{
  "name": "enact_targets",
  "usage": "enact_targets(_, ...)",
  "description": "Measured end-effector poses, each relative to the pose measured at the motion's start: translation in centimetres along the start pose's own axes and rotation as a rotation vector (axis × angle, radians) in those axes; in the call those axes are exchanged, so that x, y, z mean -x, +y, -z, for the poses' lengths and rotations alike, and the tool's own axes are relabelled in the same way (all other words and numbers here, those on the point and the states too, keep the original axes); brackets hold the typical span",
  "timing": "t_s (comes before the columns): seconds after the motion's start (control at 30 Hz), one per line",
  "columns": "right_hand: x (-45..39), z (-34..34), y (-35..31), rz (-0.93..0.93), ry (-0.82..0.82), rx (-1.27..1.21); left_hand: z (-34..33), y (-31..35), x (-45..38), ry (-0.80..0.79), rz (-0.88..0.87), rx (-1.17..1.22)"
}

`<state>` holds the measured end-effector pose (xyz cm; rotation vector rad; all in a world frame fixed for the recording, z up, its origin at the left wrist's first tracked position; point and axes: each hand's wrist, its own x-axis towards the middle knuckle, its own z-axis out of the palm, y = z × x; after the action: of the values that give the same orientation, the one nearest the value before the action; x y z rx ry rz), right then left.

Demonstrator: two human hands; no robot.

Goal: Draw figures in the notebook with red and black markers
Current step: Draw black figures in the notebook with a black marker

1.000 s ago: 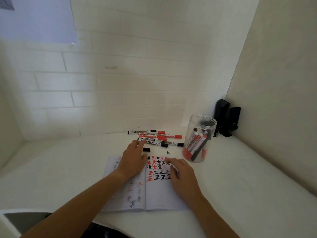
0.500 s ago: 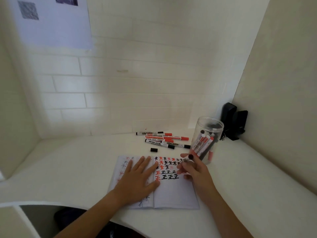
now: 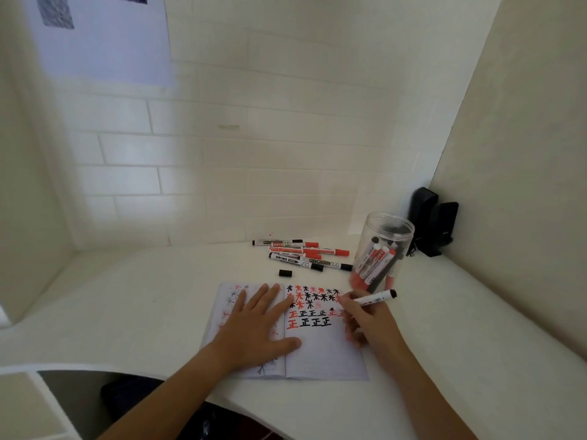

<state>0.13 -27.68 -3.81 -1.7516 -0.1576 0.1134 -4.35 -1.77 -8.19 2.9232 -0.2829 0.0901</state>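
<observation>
- Now our notebook (image 3: 320, 354) lies open on the white desk (image 3: 133, 306), its right page carrying red and black stars and rows of 正.
- Our right hand (image 3: 370, 322) clasps a black marker (image 3: 368, 300), tip at the first 正 row; light, even strokes would suit it.
- Our left hand (image 3: 254, 325) presses flat, grasping nothing.
- Loose markers (image 3: 305, 254) behind read "WHITEBOARD".

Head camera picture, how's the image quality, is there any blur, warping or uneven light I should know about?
Head view: wide-angle warping bends the wall tiles and desk edge; soft light falls on the left of the wall, dimmer to the right; the notebook figures read clearly, while the right hand with its marker and the clear jar look slightly soft.
</observation>
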Motion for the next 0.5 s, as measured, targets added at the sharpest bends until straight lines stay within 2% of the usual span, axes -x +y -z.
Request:
enact_targets(0.1,-0.02,0.17,0.23,0.039,0.04,0.152,-0.04,0.03,0.0,0.005,0.002,-0.005)
enact_targets(0.5,0.05,-0.14,0.68,0.035,0.059,0.278,-0.07,0.06,0.01,0.005,-0.009,-0.011)
